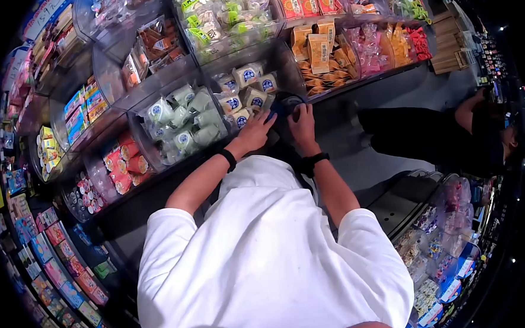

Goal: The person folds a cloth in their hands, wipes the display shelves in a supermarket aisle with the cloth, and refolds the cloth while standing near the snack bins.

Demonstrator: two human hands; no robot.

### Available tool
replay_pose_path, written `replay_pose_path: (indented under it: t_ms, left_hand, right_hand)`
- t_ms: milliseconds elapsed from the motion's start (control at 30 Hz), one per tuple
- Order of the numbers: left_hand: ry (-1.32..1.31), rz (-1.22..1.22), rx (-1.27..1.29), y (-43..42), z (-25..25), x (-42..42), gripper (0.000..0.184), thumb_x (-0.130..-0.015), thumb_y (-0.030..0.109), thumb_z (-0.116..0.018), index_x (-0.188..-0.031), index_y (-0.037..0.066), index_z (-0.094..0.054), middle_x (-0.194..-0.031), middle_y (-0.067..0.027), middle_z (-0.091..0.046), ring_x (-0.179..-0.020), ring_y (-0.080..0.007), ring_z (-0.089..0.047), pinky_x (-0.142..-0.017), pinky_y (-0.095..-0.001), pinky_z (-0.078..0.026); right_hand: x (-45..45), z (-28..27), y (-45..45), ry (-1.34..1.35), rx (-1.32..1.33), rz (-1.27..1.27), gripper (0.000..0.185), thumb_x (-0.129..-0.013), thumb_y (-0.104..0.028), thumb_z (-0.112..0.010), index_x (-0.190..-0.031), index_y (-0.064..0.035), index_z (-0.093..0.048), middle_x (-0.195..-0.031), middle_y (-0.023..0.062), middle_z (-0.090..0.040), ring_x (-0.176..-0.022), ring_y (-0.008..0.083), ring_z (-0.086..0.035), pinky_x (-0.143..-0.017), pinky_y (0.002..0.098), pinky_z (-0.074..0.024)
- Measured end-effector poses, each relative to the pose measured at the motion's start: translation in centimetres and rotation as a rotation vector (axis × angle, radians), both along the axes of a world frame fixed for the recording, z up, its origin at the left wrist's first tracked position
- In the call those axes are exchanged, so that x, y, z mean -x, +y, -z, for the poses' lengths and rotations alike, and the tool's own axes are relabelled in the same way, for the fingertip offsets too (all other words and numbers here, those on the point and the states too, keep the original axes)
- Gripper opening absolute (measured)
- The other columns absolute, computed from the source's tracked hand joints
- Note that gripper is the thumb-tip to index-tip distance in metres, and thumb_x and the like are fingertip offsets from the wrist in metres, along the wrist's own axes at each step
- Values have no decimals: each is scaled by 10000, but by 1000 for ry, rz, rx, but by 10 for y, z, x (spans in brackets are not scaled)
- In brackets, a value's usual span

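Observation:
My left hand (253, 135) reaches forward at the edge of a candy bin, its fingertips against a dark blue and black item (281, 108). On the other side, my right hand (301, 127) has its fingers curled onto the same item. What kind of thing it is, I cannot make out; it looks soft, with a rounded dark part at the top. Just left of it, cream-coloured wrapped packets with blue round prints (251, 97) lie in a clear bin. Pale green wrapped packets (182, 122) fill the neighbouring bin.
Red-wrapped sweets (124, 165) and orange packets (318, 54) sit in other bins along the tiered display. Another person in dark clothes (433, 137) is at the right. Behind on the right stands a second candy stand (436, 244); boxed goods (56, 252) line shelves at left.

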State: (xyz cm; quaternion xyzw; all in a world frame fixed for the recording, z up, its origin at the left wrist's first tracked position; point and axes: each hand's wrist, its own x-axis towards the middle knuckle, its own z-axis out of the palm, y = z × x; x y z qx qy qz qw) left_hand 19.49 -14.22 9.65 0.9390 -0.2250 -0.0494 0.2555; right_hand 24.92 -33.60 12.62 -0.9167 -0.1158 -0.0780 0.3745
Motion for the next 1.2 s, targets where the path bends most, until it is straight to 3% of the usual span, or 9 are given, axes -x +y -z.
replay_pose_path:
  t_ms: [133, 267, 400, 533, 667, 933, 1100, 1133, 1200]
  left_hand:
    - [50, -34, 97, -31, -4, -32, 774, -793, 114, -597, -1498, 46, -286, -1292, -216, -497, -1257, -400, -440, -1078, -569, -284]
    - [255, -210, 415, -70, -2, -91, 688, -809, 117, -578, -1449, 41, -337, -1285, -264, -514, -1194, -446, -485, -1000, -499, -410]
    - [466, -427, 522, -82, -10, -154, 722, -834, 128, -585, -1474, 10, -274, -1393, -311, -442, -1259, -465, -448, -1027, -476, -394]
    - [128, -561, 783, -80, -3, -192, 744, -883, 176, -594, -1500, 5, -216, -1451, -300, -389, -1340, -428, -386, -1081, -433, -359]
    - [73, -586, 855, -71, 27, -215, 678, -876, 205, -642, -1442, -4, -330, -1400, -264, -472, -1310, -394, -446, -1059, -415, -385]
    - [200, -479, 344, -99, -19, -154, 236, -861, 136, -574, -1043, -7, -623, -1033, -269, -644, -1003, -423, -612, -837, -473, -475]
    - [113, -350, 374, -114, 3, -141, 193, -842, 82, -546, -986, 6, -650, -949, -250, -659, -852, -430, -623, -765, -498, -486]
    - [296, -439, 211, -115, -12, -148, 188, -821, 83, -556, -954, 6, -664, -901, -246, -662, -834, -425, -631, -745, -494, -490]
    - [148, -497, 252, -109, -48, -157, 178, -813, 118, -572, -903, 9, -680, -876, -246, -660, -835, -430, -633, -729, -495, -494]
  right_hand:
    - [-25, -2, -17, -38, -56, -71, 296, -800, 1, -655, -1069, -43, -541, -1060, 215, -512, -970, 446, -537, -822, 466, -465]
    - [-79, -22, -27, -131, 47, -148, 332, -854, -8, -598, -1183, -30, -554, -1109, 247, -518, -1037, 459, -531, -894, 471, -452]
    - [-143, -31, -10, 12, 76, -218, 360, -882, -28, -559, -1241, -53, -584, -1187, 253, -524, -1107, 442, -531, -934, 460, -454]
    - [-210, -4, 16, -209, 94, -314, 363, -874, -65, -535, -1232, -39, -590, -1067, 285, -582, -960, 468, -571, -839, 507, -477]
    - [-247, -5, 37, -51, 195, -413, 237, -896, -107, -512, -1088, 1, -599, -961, 285, -596, -875, 465, -599, -764, 534, -494]
    - [-204, -11, -20, -31, 232, -592, 263, -902, -132, -579, -1119, 12, -546, -970, 280, -590, -832, 479, -597, -718, 554, -496]
    - [-206, 4, -24, -60, 197, -630, 275, -890, -115, -583, -1125, 8, -511, -949, 262, -584, -825, 484, -586, -706, 548, -486]
    - [-209, -6, -21, -50, 197, -636, 237, -886, -114, -589, -1082, -4, -511, -936, 252, -589, -831, 476, -587, -707, 548, -485]
    - [-223, -3, -9, -13, 134, -623, 202, -877, -92, -585, -1043, -7, -506, -924, 249, -591, -839, 463, -591, -703, 544, -485]
